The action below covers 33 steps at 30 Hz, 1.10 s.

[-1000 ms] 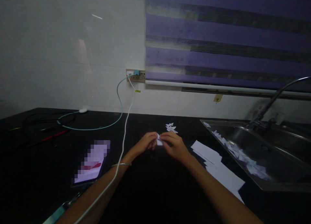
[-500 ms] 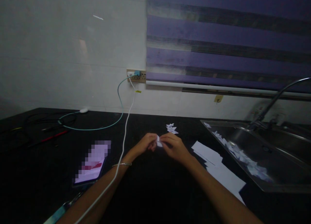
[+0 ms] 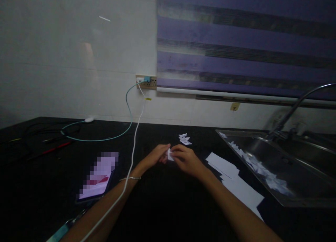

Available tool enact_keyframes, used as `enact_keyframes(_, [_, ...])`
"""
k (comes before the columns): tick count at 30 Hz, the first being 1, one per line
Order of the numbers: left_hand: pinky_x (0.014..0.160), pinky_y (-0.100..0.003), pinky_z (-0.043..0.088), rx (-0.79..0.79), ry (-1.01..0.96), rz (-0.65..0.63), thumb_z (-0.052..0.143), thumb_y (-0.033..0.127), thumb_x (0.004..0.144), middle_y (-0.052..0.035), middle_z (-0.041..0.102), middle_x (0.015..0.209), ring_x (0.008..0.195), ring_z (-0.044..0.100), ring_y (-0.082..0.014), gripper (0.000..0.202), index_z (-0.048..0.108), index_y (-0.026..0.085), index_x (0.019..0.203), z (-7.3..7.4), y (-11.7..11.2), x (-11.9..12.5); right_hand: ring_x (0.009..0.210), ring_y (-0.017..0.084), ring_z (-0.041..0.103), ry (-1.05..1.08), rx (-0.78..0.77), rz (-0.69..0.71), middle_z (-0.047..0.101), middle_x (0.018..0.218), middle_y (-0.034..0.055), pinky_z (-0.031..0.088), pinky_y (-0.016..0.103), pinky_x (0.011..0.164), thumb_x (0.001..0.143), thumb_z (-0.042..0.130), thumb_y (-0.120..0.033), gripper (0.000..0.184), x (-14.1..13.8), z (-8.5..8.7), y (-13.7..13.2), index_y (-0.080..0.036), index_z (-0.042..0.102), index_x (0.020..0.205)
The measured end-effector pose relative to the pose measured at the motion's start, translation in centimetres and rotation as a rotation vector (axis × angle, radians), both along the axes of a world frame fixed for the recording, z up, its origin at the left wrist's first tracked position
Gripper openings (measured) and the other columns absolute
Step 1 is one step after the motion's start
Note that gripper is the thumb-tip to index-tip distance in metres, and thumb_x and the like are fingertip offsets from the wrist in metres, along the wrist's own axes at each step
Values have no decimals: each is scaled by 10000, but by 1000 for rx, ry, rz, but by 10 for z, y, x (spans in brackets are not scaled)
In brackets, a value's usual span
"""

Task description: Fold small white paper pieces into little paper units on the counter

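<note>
A small folded piece of white paper (image 3: 169, 155) is held between both hands above the dark counter. My left hand (image 3: 158, 155) pinches its left side, fingers curled behind it. My right hand (image 3: 187, 159) grips the right side with thumb and fingers pressed together. Just beyond my hands lie several small folded paper boats (image 3: 185, 139). Right of my right forearm there is a stack of white paper sheets (image 3: 236, 180), overlapping each other. The finer folds of the held paper are too small to make out.
At the right, a metal sink (image 3: 285, 201) has many folded paper pieces (image 3: 259, 166) along its rim, under a faucet (image 3: 286, 116). A phone (image 3: 98, 180) lies at left. A white cable (image 3: 134, 144) crosses over my left forearm from the wall socket (image 3: 147, 82).
My right fingers have shifted slightly over the paper, whose visible shape has changed a little. Both hands stay in nearly the same place; the camera view has moved slightly.
</note>
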State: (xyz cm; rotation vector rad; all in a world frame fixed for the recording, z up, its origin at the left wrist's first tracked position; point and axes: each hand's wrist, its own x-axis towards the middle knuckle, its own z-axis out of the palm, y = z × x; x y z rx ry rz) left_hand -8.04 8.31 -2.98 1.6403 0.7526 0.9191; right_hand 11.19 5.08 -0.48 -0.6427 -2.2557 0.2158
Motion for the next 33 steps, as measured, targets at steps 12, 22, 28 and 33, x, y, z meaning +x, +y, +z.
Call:
enact_keyframes(12, [484, -215, 322, 186, 287, 190, 362, 508, 936, 32, 502, 567, 488, 445, -102, 422, 510, 163, 745, -4, -1, 5, 985, 193, 613, 171, -119, -28, 657, 1048, 90, 476, 340, 901, 862, 569, -169, 185, 0, -4, 4, -175, 702, 990])
enact_keyframes(22, [516, -225, 278, 380, 381, 262, 395, 390, 924, 32, 472, 585, 543, 417, -100, 368, 510, 155, 666, 1, -7, 8, 655, 138, 551, 304, -671, -13, 625, 720, 15, 422, 253, 628, 862, 597, -438, 317, 1, -28, 28, -136, 680, 813])
enact_keyframes(28, [510, -220, 279, 357, 357, 252, 395, 404, 923, 32, 471, 586, 540, 419, -97, 373, 501, 155, 665, 2, -7, 8, 636, 131, 520, 313, -655, 2, 590, 688, 4, 393, 248, 606, 859, 590, -470, 350, 0, -28, 28, -139, 659, 771])
enact_keyframes(33, [491, -206, 286, 317, 302, 281, 409, 405, 910, 34, 450, 578, 529, 417, -92, 367, 467, 161, 643, 4, -7, 9, 651, 134, 544, 344, -735, 22, 621, 716, 12, 402, 251, 619, 798, 673, -432, 293, 1, -25, 28, -140, 671, 790])
